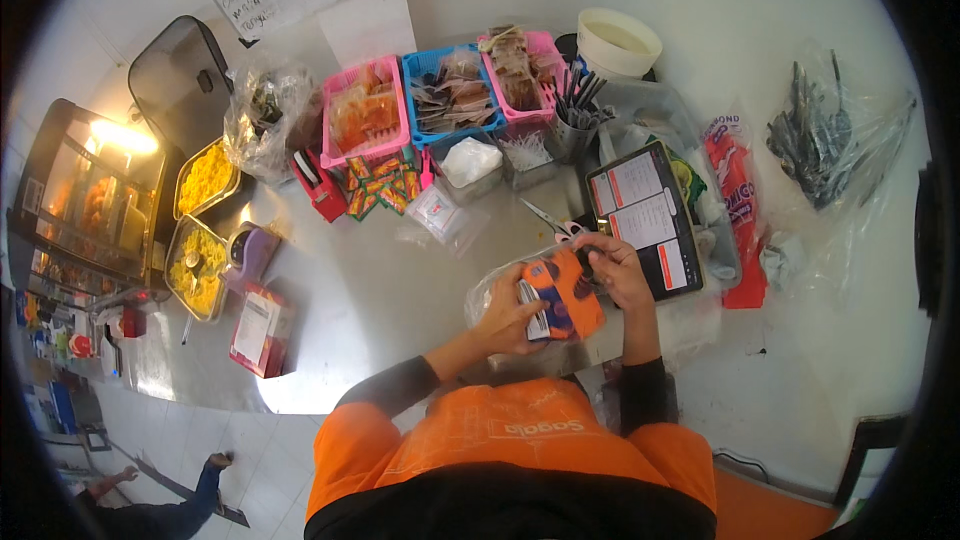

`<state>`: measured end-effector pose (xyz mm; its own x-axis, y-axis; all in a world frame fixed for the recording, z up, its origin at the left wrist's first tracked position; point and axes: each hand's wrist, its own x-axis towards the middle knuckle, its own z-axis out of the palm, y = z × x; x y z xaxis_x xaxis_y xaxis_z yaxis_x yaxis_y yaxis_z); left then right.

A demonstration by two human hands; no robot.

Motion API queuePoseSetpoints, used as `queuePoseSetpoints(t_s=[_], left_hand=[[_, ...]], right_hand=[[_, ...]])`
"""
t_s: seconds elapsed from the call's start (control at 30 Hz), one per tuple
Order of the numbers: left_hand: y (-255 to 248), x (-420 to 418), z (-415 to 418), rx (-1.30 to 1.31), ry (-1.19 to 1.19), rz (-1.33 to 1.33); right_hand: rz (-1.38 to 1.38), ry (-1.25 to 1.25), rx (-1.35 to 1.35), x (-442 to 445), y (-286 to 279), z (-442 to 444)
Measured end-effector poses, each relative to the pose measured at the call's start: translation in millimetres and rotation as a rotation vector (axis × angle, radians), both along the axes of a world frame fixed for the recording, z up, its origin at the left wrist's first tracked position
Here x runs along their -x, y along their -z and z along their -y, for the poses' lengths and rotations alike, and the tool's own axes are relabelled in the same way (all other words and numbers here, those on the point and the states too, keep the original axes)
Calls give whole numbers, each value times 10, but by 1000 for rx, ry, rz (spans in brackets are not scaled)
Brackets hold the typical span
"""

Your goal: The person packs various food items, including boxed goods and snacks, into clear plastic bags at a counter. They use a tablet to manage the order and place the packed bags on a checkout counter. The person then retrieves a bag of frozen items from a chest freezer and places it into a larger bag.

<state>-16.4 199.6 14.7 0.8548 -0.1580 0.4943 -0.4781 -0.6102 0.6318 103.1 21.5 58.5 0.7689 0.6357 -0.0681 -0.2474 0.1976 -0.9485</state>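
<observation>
My left hand (514, 319) grips the near left side of an orange and purple carton (574, 292), which has a white printed slip on its side. Around the carton lies a clear plastic bag (484, 289), partly hidden by my hands. At the carton's far right corner, my right hand (621, 270) pinches the bag's edge. Something dark shows beneath those fingers, too covered to identify. Just beyond them are scissors (555, 223) with blades pointing away to the left. A tablet (646, 217) with a lit screen stands beside my right hand.
Pink (365, 112) and blue baskets (452, 94) of packets line the wall. Left of them are sachets (382, 186), a tape dispenser (251, 255), a red box (261, 331), trays of yellow food (196, 266) and a lit display cabinet (94, 202). Another person (161, 514) is at lower left.
</observation>
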Motion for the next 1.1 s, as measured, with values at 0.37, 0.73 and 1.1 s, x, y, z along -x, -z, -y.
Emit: queuePoseSetpoints(t_s=[0.37, 0.73, 1.1], left_hand=[[-581, 351, -260, -177, -447, -467], [-407, 592, -441, -395, -563, -695], [-666, 649, -713, -355, -800, -689]], right_hand=[[871, -444, 670, 34, -458, -245], [253, -441, -140, 528, -1280, -1236], [-21, -223, 287, 296, 966, -1179]])
